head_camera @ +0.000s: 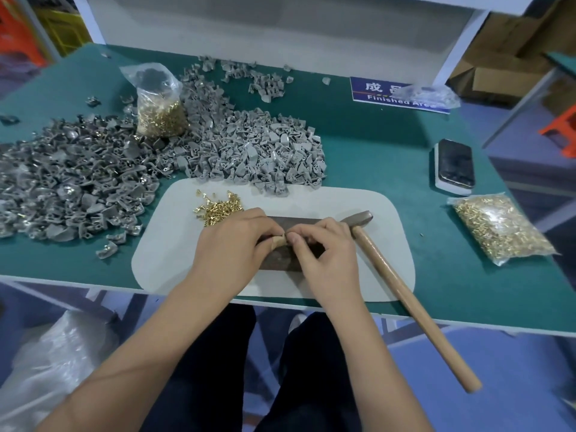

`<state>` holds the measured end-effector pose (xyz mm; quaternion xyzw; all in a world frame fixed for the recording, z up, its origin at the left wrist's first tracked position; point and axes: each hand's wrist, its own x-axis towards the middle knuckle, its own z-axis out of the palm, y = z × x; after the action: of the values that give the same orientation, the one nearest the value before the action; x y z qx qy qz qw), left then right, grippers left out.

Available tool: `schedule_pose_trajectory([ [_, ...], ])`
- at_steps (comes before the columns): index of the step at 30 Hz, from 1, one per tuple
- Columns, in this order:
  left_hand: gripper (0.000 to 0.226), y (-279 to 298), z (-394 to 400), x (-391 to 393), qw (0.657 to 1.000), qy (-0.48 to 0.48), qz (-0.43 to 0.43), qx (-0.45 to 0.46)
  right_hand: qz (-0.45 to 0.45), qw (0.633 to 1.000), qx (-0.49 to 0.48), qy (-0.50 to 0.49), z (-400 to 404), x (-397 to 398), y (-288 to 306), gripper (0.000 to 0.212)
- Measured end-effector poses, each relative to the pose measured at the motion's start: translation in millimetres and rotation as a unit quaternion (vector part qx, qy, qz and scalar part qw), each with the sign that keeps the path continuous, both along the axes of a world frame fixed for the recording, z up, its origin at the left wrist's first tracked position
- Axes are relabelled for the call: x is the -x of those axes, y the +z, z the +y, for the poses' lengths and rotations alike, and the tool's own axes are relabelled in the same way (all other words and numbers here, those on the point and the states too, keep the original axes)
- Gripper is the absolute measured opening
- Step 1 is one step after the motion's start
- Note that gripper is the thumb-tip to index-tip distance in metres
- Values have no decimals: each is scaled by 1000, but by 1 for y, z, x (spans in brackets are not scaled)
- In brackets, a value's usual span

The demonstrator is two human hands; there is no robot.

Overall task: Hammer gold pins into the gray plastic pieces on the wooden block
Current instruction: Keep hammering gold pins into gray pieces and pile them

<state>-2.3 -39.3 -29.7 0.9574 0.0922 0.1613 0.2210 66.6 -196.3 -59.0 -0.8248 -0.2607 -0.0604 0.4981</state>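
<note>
From my remote seat, the head view looks down on a green work table (374, 157) with a white mat (343, 198) at its near edge. On the mat lies a dark wooden block (282, 255), mostly covered by both hands. My left hand (232, 244) rests over the block's left part, its thumb and forefinger curled and pinching a small pale gray plastic piece (278, 241) on top of the block. My right hand (324, 247) meets it from the right, fingertips (296, 239) narrowed to a pinch right against that piece; what they pinch is too small to make out. Loose gold pins (218, 207) lie in a small heap on the mat just behind the left hand. The hammer (402, 291) lies unheld on the mat beside the right hand, head (358, 218) near the block's far right corner, wooden handle running toward me and past the table edge. A large heap of gray plastic pieces (243, 151) spreads behind the mat and to the left. Among them stands a clear bag of gold pins (160, 115); a second bag of gold pins (498, 229) lies flat at the right. A phone (455, 165) lies face up behind that bag, and a blue "Finished Area" sign (374, 92) sits near the far edge
</note>
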Motion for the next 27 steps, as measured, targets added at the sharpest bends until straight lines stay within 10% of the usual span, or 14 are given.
schedule_pose_trajectory([
  [27,11,-3,8,-4,999,-17,9,39,-2,998,-55,-43,7,11,-9,15],
])
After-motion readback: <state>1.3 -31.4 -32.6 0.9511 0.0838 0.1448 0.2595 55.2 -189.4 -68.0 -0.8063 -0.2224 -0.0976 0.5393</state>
